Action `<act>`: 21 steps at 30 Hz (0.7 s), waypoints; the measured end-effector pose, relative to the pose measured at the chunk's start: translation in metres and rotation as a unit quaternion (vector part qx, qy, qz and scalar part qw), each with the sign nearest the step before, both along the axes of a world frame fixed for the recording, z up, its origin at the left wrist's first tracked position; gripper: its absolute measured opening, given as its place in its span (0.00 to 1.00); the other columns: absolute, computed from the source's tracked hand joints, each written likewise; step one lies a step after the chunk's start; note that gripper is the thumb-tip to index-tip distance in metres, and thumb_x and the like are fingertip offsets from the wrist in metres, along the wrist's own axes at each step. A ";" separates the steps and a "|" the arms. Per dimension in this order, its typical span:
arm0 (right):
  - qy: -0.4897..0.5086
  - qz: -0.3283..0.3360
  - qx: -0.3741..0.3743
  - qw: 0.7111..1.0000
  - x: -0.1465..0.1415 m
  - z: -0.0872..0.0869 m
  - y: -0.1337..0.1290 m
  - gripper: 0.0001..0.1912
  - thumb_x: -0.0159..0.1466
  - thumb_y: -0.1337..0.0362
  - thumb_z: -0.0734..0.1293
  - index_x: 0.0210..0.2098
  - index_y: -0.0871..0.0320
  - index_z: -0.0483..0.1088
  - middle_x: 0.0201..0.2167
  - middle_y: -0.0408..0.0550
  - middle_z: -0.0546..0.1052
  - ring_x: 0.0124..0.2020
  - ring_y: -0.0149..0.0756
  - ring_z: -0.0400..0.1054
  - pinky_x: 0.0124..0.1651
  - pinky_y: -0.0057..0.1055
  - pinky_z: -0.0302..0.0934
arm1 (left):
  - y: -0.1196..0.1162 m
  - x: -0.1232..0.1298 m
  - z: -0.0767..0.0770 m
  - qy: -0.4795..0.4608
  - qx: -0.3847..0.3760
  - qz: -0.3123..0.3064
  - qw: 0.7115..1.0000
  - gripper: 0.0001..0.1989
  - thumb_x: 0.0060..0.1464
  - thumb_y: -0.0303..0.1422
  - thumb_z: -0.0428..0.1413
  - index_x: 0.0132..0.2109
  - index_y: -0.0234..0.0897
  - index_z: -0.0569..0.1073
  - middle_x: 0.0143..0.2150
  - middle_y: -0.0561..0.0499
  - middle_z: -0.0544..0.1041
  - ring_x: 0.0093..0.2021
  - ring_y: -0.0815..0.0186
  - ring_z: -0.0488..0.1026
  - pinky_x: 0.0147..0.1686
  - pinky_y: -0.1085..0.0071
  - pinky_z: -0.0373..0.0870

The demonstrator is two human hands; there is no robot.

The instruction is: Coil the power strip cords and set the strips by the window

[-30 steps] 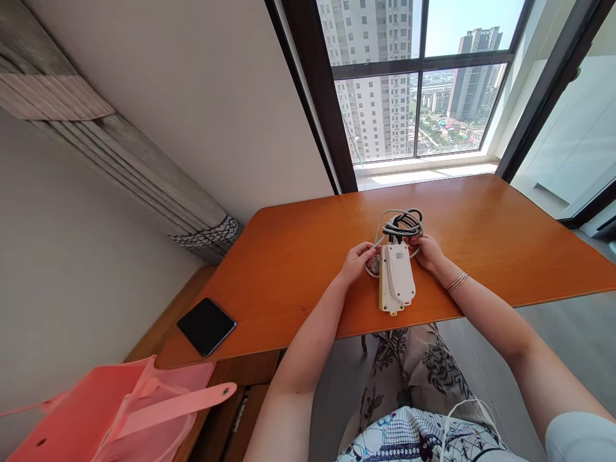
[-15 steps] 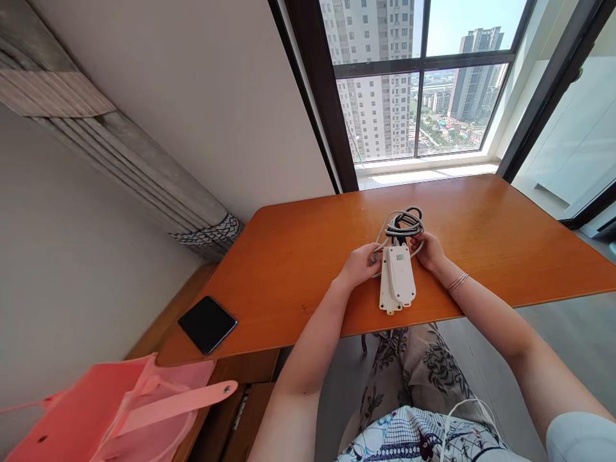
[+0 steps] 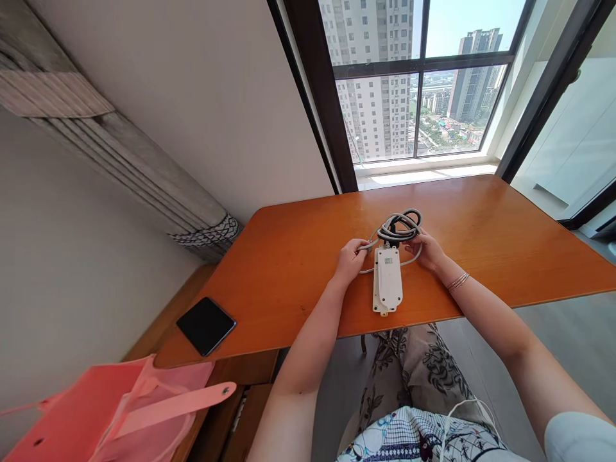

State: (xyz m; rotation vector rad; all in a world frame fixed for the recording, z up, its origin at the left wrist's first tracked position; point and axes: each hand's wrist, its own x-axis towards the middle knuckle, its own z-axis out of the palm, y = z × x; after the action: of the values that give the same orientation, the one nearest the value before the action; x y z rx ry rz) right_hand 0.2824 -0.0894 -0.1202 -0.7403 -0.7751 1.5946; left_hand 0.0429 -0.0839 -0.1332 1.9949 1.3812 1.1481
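A white power strip (image 3: pixel 389 280) lies on the wooden table near its front edge, its screwed back facing up. Beyond its far end sits a looped grey and black power cord (image 3: pixel 400 226). To the left of the strip, my left hand (image 3: pixel 352 260) is closed on a grey stretch of that cord. On the other side my right hand (image 3: pixel 425 251) has its fingers curled round the coil's right side. A slack length of cord passes behind the strip between both hands. The fingertips of my right hand are partly hidden by the loops.
The orange-brown table (image 3: pixel 289 256) reaches back to a window (image 3: pixel 423 96). A dark phone (image 3: pixel 206 326) lies at its left corner, beside a pink bag (image 3: pixel 96 404) below the edge. A grey curtain (image 3: pixel 158 173) hangs at the left wall.
The power strip has shifted left and straightened. My left hand has drawn a bit to the left with the cord, and the coil's loops have spread slightly.
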 end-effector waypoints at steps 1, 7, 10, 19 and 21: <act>0.004 0.009 0.007 1.000 0.001 0.000 0.000 0.18 0.46 0.70 0.68 0.38 0.54 0.72 0.36 0.44 0.81 0.33 0.33 0.74 0.28 0.25 0.64 | 0.000 0.000 -0.001 -0.011 -0.007 -0.014 1.000 0.11 0.53 0.25 0.51 0.38 0.38 0.78 0.38 0.49 0.80 0.41 0.61 0.76 0.44 0.64 0.72; 0.041 -0.024 -0.045 0.998 0.004 -0.002 0.008 0.20 0.67 0.45 0.62 0.41 0.54 0.74 0.38 0.49 0.83 0.35 0.38 0.76 0.34 0.31 0.69 | -0.005 0.000 0.002 0.002 0.023 -0.072 0.997 0.15 0.63 0.37 0.50 0.46 0.39 0.80 0.45 0.46 0.82 0.46 0.59 0.76 0.49 0.61 0.72; 0.060 -0.049 -0.076 0.994 0.007 -0.007 0.013 0.18 0.68 0.45 0.64 0.38 0.53 0.73 0.30 0.44 0.80 0.27 0.34 0.72 0.31 0.30 0.68 | -0.009 0.003 0.006 0.069 0.064 -0.071 0.993 0.14 0.62 0.42 0.54 0.45 0.39 0.80 0.45 0.45 0.82 0.47 0.57 0.75 0.50 0.59 0.70; 0.107 0.049 -0.092 0.989 0.028 -0.008 0.017 0.30 0.67 0.36 0.60 0.42 0.56 0.75 0.25 0.43 0.77 0.24 0.33 0.68 0.32 0.31 0.67 | -0.007 0.003 0.002 0.118 0.083 -0.045 0.989 0.13 0.64 0.41 0.53 0.35 0.39 0.77 0.35 0.46 0.79 0.40 0.59 0.73 0.43 0.62 0.69; 0.091 0.053 -0.070 0.992 0.031 -0.008 0.019 0.22 0.66 0.41 0.65 0.41 0.54 0.75 0.28 0.43 0.79 0.28 0.34 0.71 0.35 0.32 0.68 | -0.006 0.002 0.000 0.110 0.077 -0.035 0.990 0.13 0.63 0.40 0.53 0.35 0.40 0.77 0.34 0.47 0.79 0.40 0.59 0.73 0.42 0.63 0.69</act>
State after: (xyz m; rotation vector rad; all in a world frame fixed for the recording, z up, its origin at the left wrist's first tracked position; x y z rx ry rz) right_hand 0.3136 -0.0705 -0.1285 -0.6512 -0.5823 1.7997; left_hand 0.0454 -0.0895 -0.1333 2.3193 1.3490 1.0566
